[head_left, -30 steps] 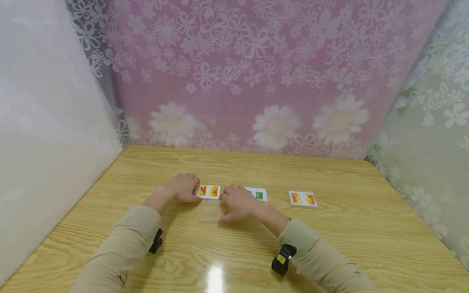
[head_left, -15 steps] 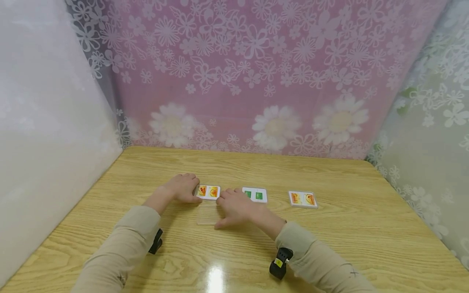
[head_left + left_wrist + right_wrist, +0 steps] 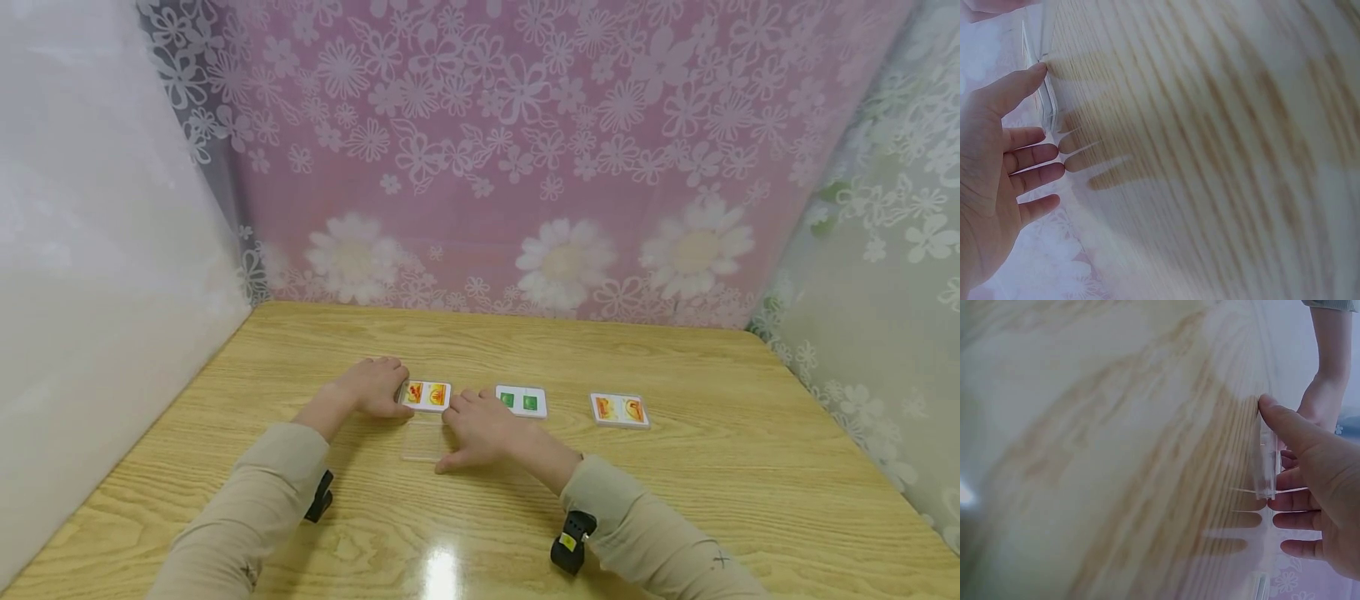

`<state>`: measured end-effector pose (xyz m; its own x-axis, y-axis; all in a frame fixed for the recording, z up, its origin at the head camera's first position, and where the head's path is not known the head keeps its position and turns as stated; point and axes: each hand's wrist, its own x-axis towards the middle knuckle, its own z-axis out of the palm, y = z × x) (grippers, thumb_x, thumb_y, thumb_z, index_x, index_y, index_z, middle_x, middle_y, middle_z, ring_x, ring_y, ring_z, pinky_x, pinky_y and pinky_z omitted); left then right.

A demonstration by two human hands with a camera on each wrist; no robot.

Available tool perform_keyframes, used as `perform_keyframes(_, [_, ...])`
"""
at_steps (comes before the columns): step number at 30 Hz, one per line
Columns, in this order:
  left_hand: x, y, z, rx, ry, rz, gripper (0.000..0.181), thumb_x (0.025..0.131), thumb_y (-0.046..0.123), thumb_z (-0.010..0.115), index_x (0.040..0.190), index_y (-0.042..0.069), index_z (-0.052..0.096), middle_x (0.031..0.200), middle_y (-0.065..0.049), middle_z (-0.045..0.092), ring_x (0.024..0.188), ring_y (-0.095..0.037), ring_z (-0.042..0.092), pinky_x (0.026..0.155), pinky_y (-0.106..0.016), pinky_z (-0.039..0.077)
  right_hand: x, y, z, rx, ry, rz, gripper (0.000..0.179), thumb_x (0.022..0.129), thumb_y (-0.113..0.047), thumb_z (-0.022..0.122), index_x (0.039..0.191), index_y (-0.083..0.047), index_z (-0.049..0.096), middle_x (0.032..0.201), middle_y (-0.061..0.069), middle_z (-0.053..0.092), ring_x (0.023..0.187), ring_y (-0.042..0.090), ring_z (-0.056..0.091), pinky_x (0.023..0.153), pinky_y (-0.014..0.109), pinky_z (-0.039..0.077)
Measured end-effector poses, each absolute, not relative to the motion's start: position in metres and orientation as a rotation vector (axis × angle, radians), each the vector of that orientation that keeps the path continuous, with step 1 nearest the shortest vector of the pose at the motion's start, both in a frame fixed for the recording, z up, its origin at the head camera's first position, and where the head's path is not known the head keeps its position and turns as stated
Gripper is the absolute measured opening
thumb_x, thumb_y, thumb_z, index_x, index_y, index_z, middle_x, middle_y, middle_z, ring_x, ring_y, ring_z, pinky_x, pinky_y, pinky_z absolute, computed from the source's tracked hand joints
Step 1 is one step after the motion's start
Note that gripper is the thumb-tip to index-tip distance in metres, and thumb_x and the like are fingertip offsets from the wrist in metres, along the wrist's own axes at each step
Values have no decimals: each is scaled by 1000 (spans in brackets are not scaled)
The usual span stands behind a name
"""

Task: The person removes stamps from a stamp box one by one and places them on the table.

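Note:
In the head view my left hand [image 3: 371, 386] holds the left end of a flat case with orange pictures [image 3: 427, 396], lying on the table. The left wrist view has the thumb and a finger on opposite sides of that case [image 3: 1046, 103]; the other fingers are spread. My right hand [image 3: 480, 427] grips a clear plastic cover [image 3: 422, 440] just in front of the case. Seen from the right wrist, the thumb is at one edge of the clear cover [image 3: 1265, 462] and fingertips at the other. How far the cover extends under the right hand is hidden.
A white card case with two green pictures [image 3: 521, 402] lies behind the right hand. Further right on the wooden table [image 3: 697, 483] is another case with orange pictures [image 3: 620, 409]. A pink flowered curtain [image 3: 480, 167] hangs at the table's back edge.
The right hand has shifted slightly left and toward me, bringing the clear cover along. More of the green-pictured case now shows. My left hand has stayed in place.

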<state>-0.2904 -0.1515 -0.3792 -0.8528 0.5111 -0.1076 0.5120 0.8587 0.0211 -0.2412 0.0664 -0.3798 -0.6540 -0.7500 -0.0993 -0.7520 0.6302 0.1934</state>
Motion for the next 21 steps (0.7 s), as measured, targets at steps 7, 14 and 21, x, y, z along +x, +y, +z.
perform_keyframes(7, [-290,-151,-379,808,2921,-11,56,80,49,64,114,5,56,109,-7,55,106,-27,51,91,-45,39,-242,66,-380,-1301,2836,331,71,76,-76,46,109,-14,59,108,0,53,97,16,47,78,34,40])
perform_keyframes(14, [-289,-150,-376,812,2924,-9,56,80,49,64,113,5,56,109,-8,54,106,-28,51,91,-46,39,-247,69,-382,-1262,2853,227,71,81,-71,46,119,-12,56,119,3,53,108,19,48,88,39,39])
perform_keyframes(21, [-288,-150,-375,830,2920,-24,61,81,51,62,118,3,55,109,-8,54,105,-27,51,90,-46,40,-250,73,-378,-1249,2840,83,65,85,-61,52,126,-10,54,124,5,53,114,21,48,92,39,39])
